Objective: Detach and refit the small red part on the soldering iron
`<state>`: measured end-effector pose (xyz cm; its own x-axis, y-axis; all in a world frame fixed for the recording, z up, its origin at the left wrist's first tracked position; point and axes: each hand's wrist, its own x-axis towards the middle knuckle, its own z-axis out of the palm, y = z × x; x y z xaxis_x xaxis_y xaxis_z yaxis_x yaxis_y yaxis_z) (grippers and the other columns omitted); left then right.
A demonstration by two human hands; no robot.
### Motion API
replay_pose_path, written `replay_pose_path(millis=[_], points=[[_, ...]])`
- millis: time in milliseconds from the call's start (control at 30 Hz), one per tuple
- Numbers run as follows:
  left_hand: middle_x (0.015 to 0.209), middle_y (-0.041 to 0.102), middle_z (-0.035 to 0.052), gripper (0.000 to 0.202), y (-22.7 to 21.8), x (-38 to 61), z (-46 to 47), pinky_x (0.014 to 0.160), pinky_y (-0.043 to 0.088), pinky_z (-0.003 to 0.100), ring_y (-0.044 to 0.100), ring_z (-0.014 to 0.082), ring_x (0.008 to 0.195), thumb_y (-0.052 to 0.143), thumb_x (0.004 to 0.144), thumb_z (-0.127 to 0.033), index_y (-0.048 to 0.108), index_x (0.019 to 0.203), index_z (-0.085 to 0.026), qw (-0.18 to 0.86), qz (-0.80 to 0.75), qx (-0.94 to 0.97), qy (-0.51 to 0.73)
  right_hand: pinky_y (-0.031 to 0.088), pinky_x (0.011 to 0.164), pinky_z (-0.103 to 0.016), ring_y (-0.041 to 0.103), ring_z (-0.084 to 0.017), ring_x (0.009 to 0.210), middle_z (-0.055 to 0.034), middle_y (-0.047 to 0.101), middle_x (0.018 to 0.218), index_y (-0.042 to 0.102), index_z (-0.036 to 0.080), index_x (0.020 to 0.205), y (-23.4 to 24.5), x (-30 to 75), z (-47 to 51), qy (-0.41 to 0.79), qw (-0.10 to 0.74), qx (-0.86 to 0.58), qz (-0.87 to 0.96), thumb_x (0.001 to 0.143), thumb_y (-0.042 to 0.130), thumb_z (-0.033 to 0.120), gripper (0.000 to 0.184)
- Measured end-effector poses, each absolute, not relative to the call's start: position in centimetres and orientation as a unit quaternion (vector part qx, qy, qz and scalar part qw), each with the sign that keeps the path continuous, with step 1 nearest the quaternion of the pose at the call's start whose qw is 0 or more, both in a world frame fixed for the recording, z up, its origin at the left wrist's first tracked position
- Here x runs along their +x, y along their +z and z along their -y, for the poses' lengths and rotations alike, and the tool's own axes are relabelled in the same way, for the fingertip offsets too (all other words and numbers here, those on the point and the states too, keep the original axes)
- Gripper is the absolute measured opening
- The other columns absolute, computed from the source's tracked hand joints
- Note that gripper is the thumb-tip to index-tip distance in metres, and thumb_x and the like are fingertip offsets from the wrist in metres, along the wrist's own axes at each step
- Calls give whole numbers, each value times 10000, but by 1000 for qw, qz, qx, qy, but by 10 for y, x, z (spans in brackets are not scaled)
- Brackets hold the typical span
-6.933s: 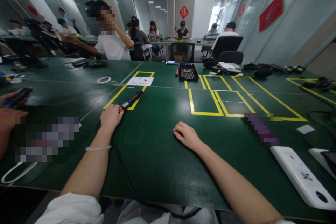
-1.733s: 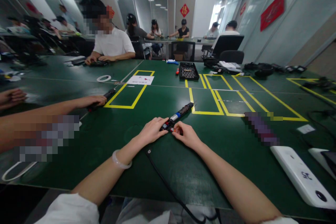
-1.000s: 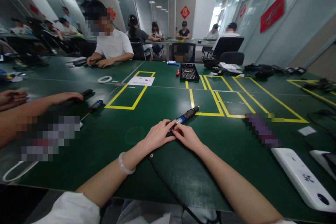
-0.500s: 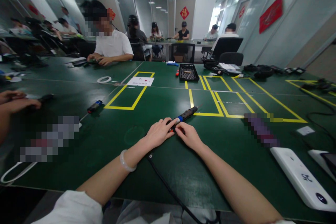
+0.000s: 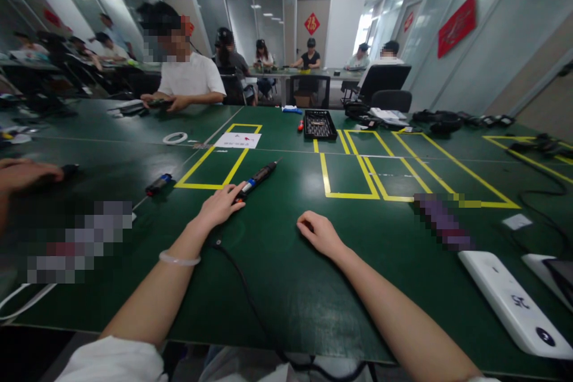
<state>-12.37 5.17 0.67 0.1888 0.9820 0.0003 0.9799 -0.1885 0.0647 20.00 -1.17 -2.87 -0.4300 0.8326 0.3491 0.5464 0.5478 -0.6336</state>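
Observation:
My left hand is closed around the rear of a black and blue electric screwdriver, left of centre on the green table. The tool lies low over the tabletop, its thin bit pointing away and to the right. Part of its body is hidden under my fingers. A black cable runs from beneath my left wrist over the near table edge. My right hand rests on the table to the right, fingers curled in and nothing visible in them.
Yellow tape outlines mark the green table. A black tray with small parts sits at the back. On the right lies a white power bank; on the left, another blue and black tool and a co-worker's hand.
My left hand has moved left with the electric screwdriver, away from my right hand. My right hand has stayed in place, now apart from the tool.

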Motion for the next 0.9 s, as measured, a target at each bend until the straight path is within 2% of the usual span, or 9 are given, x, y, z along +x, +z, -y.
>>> replay_pose_path(millis=[300,533,700,800,900], points=[[1420,423,97,661,-4,-208,-79,919,423,352,516,288,1170,463,879,-506,273,1486,-326,30,-707,705,33,393,665,-233,543,-134,725,-7,595,799,592,189,841,-30,198,11,215,319,-419,822,904,524,183,93],[1424,432,92,626,-2,-216,-72,932,409,386,479,316,1208,495,877,-462,327,1458,-301,-14,-706,707,40,395,669,-241,544,-139,730,-12,598,795,596,189,839,-30,197,11,216,313,-420,824,909,527,193,99],[1241,539,127,537,6,-202,-60,860,446,363,549,293,1081,588,809,-465,497,1255,-180,-63,-734,672,74,393,664,-241,544,-138,726,-9,595,796,597,191,846,-30,196,12,216,313,-419,824,908,531,192,91],[1113,585,105,376,11,-198,-56,769,466,339,594,260,948,512,853,-471,567,1085,-180,-42,-750,655,77,393,665,-241,543,-138,729,-8,594,796,599,192,847,-30,197,12,215,311,-419,826,908,531,191,91],[1067,606,109,355,16,-193,-54,723,463,346,603,266,894,436,890,-474,593,1013,-181,-42,-768,634,77,393,668,-244,545,-141,737,-10,597,798,600,192,846,-29,197,12,215,308,-417,827,911,527,193,98]])
